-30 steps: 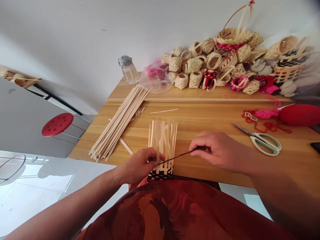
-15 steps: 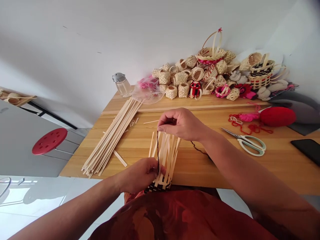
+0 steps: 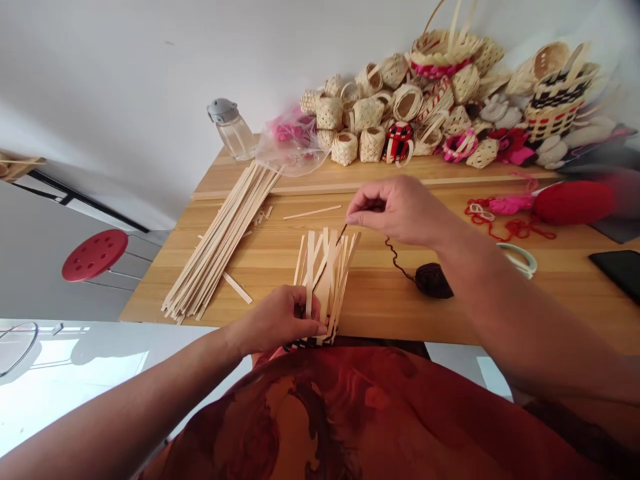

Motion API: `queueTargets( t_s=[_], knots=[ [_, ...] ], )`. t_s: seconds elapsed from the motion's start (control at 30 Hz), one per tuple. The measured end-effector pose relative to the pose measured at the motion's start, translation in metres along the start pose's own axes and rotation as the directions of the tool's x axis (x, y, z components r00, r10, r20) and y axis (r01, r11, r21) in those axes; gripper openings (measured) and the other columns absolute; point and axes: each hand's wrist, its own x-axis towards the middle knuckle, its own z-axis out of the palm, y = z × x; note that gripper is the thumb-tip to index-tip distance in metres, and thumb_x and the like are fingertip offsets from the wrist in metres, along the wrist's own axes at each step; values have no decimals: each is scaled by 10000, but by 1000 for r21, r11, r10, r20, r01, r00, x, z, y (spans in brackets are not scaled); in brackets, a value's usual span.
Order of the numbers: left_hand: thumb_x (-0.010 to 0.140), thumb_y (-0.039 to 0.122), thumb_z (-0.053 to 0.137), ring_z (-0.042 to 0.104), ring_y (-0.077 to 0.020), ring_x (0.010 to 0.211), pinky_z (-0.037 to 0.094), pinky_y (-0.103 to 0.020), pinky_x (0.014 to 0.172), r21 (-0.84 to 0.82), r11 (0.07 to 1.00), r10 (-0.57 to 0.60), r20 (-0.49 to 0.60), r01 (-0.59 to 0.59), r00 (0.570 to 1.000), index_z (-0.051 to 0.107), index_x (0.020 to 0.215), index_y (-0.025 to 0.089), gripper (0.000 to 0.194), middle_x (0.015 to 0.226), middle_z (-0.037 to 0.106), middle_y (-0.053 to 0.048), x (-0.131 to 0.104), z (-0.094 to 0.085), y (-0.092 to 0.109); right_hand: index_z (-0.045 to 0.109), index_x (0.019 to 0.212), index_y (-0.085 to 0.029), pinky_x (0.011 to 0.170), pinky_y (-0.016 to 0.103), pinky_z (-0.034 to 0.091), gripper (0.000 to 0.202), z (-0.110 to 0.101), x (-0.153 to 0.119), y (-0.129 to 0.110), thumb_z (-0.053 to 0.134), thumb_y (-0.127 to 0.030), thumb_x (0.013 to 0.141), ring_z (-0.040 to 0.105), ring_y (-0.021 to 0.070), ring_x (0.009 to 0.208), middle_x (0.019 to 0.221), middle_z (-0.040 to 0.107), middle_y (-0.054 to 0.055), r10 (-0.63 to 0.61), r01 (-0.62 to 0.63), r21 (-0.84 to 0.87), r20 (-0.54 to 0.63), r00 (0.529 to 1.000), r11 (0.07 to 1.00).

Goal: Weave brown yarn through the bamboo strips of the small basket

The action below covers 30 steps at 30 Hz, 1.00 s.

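Upright pale strips rise from a partly woven basket (image 3: 330, 283) at the table's front edge, its base banded black and pale. My left hand (image 3: 287, 317) is closed on the basket's strips, low on their left side. Above and right of the strip tops, my right hand (image 3: 383, 210) pinches dark yarn (image 3: 343, 233), which slants down among the strips toward my left fingers. More of the yarn is bunched in my right palm. A dark yarn ball (image 3: 433, 281) lies right of the basket, with a curly strand leading up toward my right hand.
Loose wooden strips (image 3: 225, 243) lie left on the table (image 3: 260, 267). Behind are a bottle (image 3: 233, 130), a plastic bag (image 3: 290, 150) and many small woven baskets (image 3: 370, 113). At right are red yarn (image 3: 573, 202), a scissors handle (image 3: 520, 260) and a phone (image 3: 617, 270).
My right hand has moved up and right, so the yarn now slants instead of hanging straight. The camera view has shifted, and the dark yarn ball shows fully while my forearm covers most of the scissors.
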Motion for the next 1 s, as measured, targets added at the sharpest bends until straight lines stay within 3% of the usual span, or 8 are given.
queueTargets(
  t_s=[0.17,0.43,0.6,0.7,0.77,0.83,0.93,1.0],
  knots=[
    [733,371,742,520,-143,623,382,-252,568,85,996,21,-108,-12,994,597,736,185,237,667,585,32,-1,9,3,752,783,-193,713,300,433,54,-4,0,-12,741,-211,833,602,144,712,764,706,4,-201,178,-219,-86,976,959],
    [716,370,739,525,-144,602,391,-256,562,114,993,2,-198,21,980,596,747,187,234,656,593,31,-4,16,1,727,829,-195,773,307,470,94,0,-10,-6,671,-197,905,624,177,811,832,709,31,-455,396,-335,-115,883,855],
    [711,406,767,480,-128,577,356,-242,537,69,998,5,-220,10,976,577,719,187,290,616,556,46,-2,14,-10,754,873,-188,600,247,421,107,-7,-48,-9,648,-195,884,585,125,620,736,716,10,-260,241,-200,-73,963,950],
    [685,410,802,487,-123,586,369,-235,543,4,1000,12,-273,-11,962,603,759,179,314,631,565,47,-3,13,-16,785,1021,-233,476,229,320,242,-10,-79,-5,589,-174,891,461,89,434,560,648,-54,-76,96,-93,199,977,991],
    [671,401,821,529,-131,623,410,-238,572,-60,998,8,-282,-26,959,654,855,168,341,689,608,33,-6,12,-16,798,1041,-266,575,222,415,321,-8,-94,0,559,-132,875,622,112,567,738,763,-31,11,22,-67,451,892,998],
    [710,395,800,571,-141,671,454,-253,622,-108,994,7,-237,-33,971,703,954,162,351,767,661,8,-10,11,-14,811,1010,-270,697,232,471,358,-1,-104,2,542,-97,849,716,153,757,900,805,-13,67,-50,-45,620,782,998],
    [808,386,717,658,-171,815,515,-292,762,-212,975,14,-218,-61,976,744,922,169,246,952,744,-46,-15,7,-8,814,941,-255,759,252,476,371,14,-108,2,530,-57,808,720,179,826,911,807,-5,83,-93,-28,738,670,995],
    [824,365,700,684,-190,902,521,-305,832,-231,970,18,-226,-71,974,732,802,164,205,1040,761,-66,-17,5,-6,811,899,-255,765,266,461,373,22,-105,0,522,-44,792,699,185,813,876,799,-3,80,-73,-43,763,641,996]
  ],
)
